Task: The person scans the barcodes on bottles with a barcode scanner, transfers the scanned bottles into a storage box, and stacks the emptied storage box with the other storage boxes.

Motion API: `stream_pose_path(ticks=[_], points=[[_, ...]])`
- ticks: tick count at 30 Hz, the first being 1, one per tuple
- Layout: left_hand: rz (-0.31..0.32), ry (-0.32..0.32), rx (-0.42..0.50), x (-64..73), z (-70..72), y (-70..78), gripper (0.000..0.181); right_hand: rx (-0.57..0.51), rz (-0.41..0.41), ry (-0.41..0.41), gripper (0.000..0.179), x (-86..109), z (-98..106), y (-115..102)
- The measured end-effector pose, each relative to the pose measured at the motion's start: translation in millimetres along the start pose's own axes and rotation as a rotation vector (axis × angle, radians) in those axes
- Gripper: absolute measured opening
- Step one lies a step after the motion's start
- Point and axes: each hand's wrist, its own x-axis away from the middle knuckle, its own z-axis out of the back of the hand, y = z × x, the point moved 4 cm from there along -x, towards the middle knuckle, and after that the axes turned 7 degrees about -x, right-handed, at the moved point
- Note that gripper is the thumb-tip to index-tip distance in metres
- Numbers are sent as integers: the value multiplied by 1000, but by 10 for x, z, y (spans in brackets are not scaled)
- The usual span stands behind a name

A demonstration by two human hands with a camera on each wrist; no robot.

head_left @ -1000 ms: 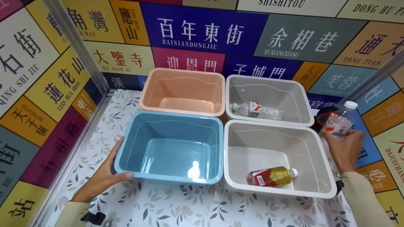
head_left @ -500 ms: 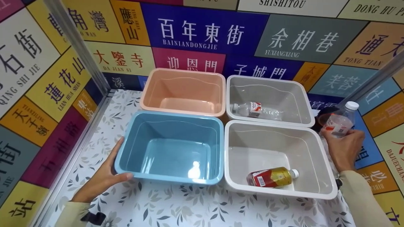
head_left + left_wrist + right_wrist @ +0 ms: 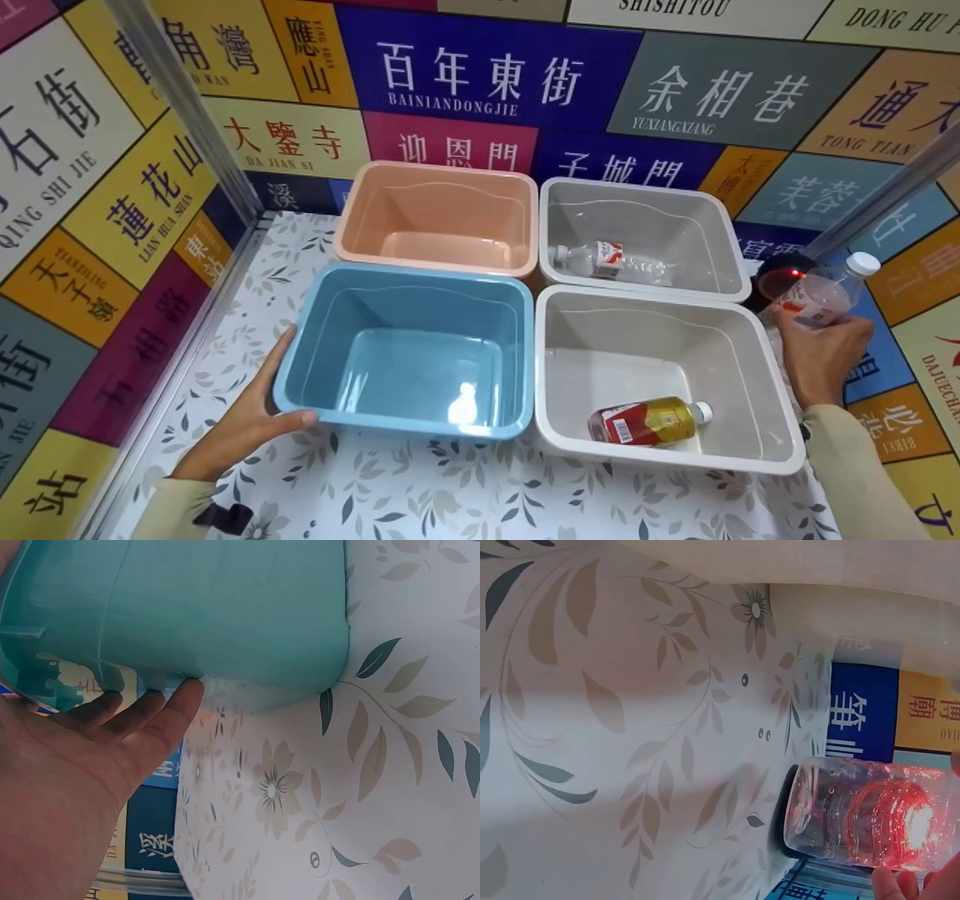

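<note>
At the right, my right hand [image 3: 825, 364] grips a clear plastic bottle [image 3: 825, 296] with a red-and-white label and white cap. The bottle leans right, beside a dark rounded object [image 3: 780, 277] showing a red light. Red light glows through the lower part of the bottle [image 3: 840, 810] in the right wrist view, where only a few fingertips [image 3: 885, 883] show. My left hand [image 3: 244, 424] lies against the left side of a blue bin [image 3: 405, 426], thumb at its front corner. Seen from the left wrist, extended fingers [image 3: 176, 709] touch the bin's outer wall.
Behind the blue bin stands a peach bin [image 3: 442, 206]. A grey bin [image 3: 724, 277] holds a clear bottle [image 3: 609, 259]. The front off-white bin [image 3: 667, 459] contains a bottle with a red-and-yellow label [image 3: 649, 421]. Printed panels [image 3: 480, 67] wall in the leaf-patterned table [image 3: 420, 495].
The bottle in my right hand has tipped further right, its cap moving right and slightly down. My left hand keeps its place at the blue bin.
</note>
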Motion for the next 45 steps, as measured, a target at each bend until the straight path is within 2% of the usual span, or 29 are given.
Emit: stream_pose_path(ticks=[14,23,32,37,45], points=[[-9,7,-15,0,7,-14,119,-50,-85,-38,105,46,-76,89],[4,7,-8,3,2,-3,119,-62,-119,-57,107,64,-86,58],[5,-4,-4,8,5,2,117,-40,21,12,87,24,-25,-76],[6,-9,-15,12,8,-3,118,-8,105,3,76,15,14,-173],[-18,-10,-4,9,2,-5,120,15,229,1,71,22,79,-341]])
